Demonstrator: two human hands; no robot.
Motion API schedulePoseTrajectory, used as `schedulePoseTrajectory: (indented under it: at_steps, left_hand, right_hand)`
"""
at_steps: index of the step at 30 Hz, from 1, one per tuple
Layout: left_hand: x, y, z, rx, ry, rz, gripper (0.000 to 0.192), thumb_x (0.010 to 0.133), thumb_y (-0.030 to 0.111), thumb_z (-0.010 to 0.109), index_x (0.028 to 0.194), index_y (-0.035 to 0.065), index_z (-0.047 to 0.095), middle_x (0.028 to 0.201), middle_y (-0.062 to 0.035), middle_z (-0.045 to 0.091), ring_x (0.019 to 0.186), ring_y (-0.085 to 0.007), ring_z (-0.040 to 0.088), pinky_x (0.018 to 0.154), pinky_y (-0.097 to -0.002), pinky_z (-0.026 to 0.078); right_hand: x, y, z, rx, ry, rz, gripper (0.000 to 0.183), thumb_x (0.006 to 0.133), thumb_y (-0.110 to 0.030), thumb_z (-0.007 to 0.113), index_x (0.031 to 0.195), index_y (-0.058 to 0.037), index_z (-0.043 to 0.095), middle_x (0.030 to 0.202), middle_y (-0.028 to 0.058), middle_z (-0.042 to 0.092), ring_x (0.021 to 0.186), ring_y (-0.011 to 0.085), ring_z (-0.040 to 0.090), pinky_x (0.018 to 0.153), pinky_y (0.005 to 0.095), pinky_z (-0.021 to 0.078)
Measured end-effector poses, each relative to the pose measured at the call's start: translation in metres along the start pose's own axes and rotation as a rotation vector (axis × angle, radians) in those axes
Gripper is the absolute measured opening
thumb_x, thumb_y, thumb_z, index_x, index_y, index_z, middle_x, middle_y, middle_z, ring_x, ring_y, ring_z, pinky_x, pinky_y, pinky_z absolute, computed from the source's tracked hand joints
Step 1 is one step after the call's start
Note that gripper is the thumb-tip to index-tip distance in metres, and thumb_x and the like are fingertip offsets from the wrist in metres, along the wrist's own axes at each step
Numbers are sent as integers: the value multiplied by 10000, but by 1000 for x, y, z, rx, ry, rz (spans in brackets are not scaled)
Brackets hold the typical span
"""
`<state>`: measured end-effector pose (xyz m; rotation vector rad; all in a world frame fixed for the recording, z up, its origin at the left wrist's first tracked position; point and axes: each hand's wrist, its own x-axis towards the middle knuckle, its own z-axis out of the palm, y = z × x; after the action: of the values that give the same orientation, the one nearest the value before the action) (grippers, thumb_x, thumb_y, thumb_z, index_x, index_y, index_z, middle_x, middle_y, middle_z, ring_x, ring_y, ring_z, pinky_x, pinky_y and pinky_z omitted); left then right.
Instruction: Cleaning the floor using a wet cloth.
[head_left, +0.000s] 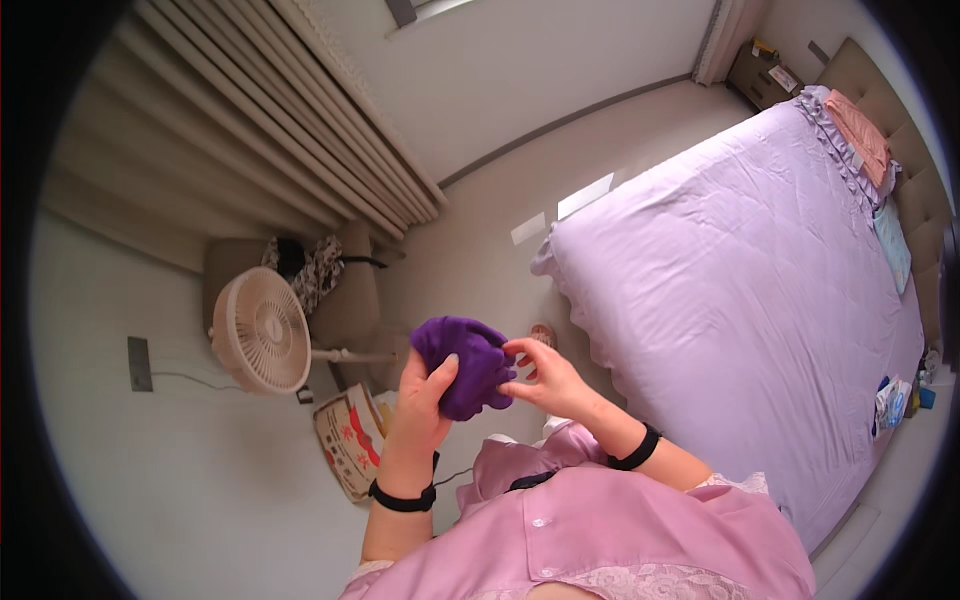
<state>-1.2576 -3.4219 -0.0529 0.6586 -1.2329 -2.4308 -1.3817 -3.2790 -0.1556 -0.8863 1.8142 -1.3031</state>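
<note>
A bunched purple cloth is held up in front of my body. My left hand grips it from the left, with the thumb lying over its near face. At the gathered right edge of the cloth, the thumb and index fingertip of my right hand grip it, spaced a little apart. What kind of cloth item it is does not show. Each wrist wears a black band.
A bed with a lilac cover stands at the right. To the left are a pale standing fan, a printed carton and an upholstered seat with patterned cloth on it. Long beige curtains hang behind them.
</note>
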Motion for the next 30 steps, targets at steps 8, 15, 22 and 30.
schedulePoseTrajectory:
  at_steps: [8,15,22,30]
  left_hand:
    - [185,96,1,97,-69,52,620,890,67,616,1449,26,354,1342,-127,520,1222,-248,552,1039,-395,455]
    - [387,160,-29,299,-11,105,587,837,-18,647,1384,-31,433,1271,-117,583,1149,-197,587,1016,-327,455]
    - [630,152,-60,809,-248,-134,361,873,42,694,1209,-50,600,1019,-76,696,942,-125,642,858,-275,515]
    - [831,119,43,1001,-418,-184,674,793,2,721,1411,68,461,1132,-98,660,770,-109,586,709,-266,525]
  right_hand:
    - [204,-19,-49,-86,-83,-131,290,817,-247,717,1028,-57,659,1060,134,639,1040,325,587,918,413,483]
    - [359,-27,-139,371,17,172,161,886,-184,646,923,-29,623,753,5,591,674,92,533,618,273,448]
    - [458,-19,-250,830,466,156,101,968,-128,528,952,-75,612,826,-48,585,760,43,523,706,221,427]
    - [552,-55,-374,844,688,-39,150,1013,-207,489,1046,-82,566,858,-59,563,752,22,511,723,212,436]
